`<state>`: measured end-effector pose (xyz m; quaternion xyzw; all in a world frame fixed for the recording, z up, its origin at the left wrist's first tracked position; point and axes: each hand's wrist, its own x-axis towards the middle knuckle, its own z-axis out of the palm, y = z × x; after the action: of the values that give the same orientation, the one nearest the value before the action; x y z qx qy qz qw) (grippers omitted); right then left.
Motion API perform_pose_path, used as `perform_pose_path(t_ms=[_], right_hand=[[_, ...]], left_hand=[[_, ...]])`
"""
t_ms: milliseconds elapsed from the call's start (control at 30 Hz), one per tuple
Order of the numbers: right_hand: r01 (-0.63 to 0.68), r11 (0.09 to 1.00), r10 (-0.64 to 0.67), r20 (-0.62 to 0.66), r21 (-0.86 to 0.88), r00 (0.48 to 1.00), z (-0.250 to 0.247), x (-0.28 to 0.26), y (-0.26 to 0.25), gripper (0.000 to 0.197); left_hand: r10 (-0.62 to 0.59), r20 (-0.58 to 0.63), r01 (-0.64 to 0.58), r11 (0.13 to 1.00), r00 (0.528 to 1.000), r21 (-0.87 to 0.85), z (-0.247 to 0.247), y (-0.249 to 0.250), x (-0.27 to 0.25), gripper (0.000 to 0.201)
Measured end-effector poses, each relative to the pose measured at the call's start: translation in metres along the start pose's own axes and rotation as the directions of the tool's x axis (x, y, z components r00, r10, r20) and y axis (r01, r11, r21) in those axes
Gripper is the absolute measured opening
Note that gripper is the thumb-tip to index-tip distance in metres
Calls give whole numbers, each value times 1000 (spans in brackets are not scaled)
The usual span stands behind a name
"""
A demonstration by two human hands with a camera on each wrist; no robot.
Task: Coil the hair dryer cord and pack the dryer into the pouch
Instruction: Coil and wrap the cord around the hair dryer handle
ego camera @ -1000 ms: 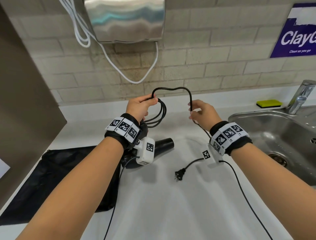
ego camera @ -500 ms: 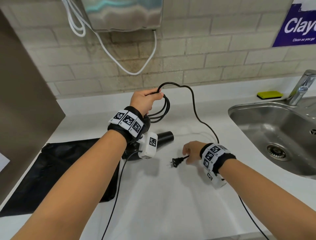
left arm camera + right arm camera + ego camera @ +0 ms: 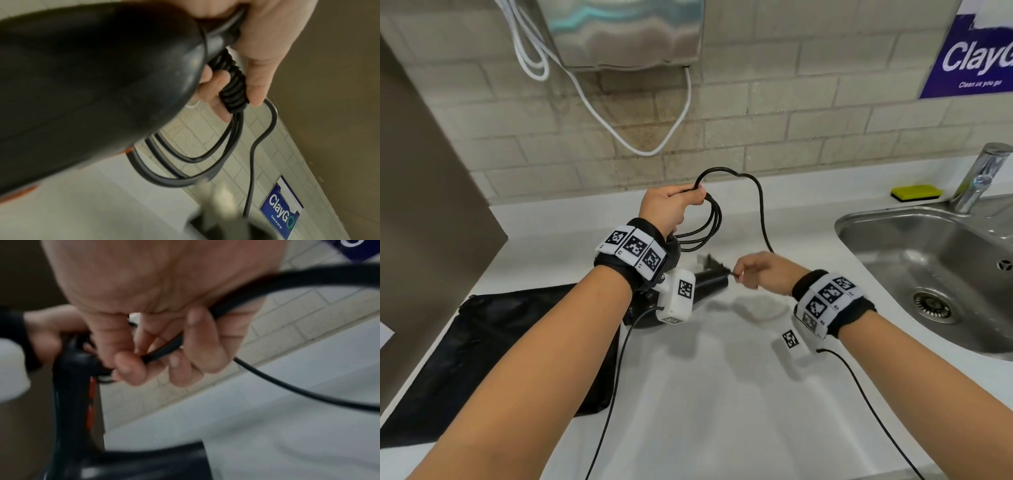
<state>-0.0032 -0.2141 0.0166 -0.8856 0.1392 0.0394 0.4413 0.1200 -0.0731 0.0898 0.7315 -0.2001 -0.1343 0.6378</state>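
Note:
My left hand (image 3: 671,205) is held above the white counter and grips several loops of the black cord (image 3: 710,222) at their top. The black hair dryer (image 3: 709,284) hangs under that wrist. In the left wrist view its body (image 3: 92,81) fills the frame, and the fingers (image 3: 257,73) close round the ribbed cord end and the loops (image 3: 205,154). From the loops the cord arcs up, then down to my right hand (image 3: 756,270), which pinches it just behind the blurred plug (image 3: 714,262). The right wrist view shows fingertips (image 3: 127,368) closed on the cord (image 3: 164,350). The black pouch (image 3: 493,342) lies flat at the left.
A steel sink (image 3: 859,219) with a faucet (image 3: 979,178) and a yellow-green sponge (image 3: 916,192) is at the right. A wall hand dryer (image 3: 626,31) with a white cable (image 3: 619,130) hangs over the counter. A brown panel (image 3: 424,205) stands at the left.
My right hand let go of the cord high up, dropped to the plug on the counter, pinched the cord beside it and lifted it toward the left hand. The left hand kept its loops.

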Motion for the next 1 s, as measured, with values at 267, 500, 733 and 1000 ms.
perform_pose_path(t_ms=[267,500,733,1000], right_hand=[[57,998,-47,-214,41,976,-11,7,-45,23],[125,988,-54,-552,92,832,-6,27,-71,26],[211,973,-121,-575,91,809,-2,36,-86,24],[165,977,-210,-503,-134,838,-8,25,-63,11]], left_hand=[[23,31,-22,999,999,-31,0,-4,3,8],[24,143,-19,999,989,-31,-1,-5,3,8],[-28,219,44,996,975,-71,-7,-1,9,13],[-32,60,42,987,998,-158,-12,-4,21,15]])
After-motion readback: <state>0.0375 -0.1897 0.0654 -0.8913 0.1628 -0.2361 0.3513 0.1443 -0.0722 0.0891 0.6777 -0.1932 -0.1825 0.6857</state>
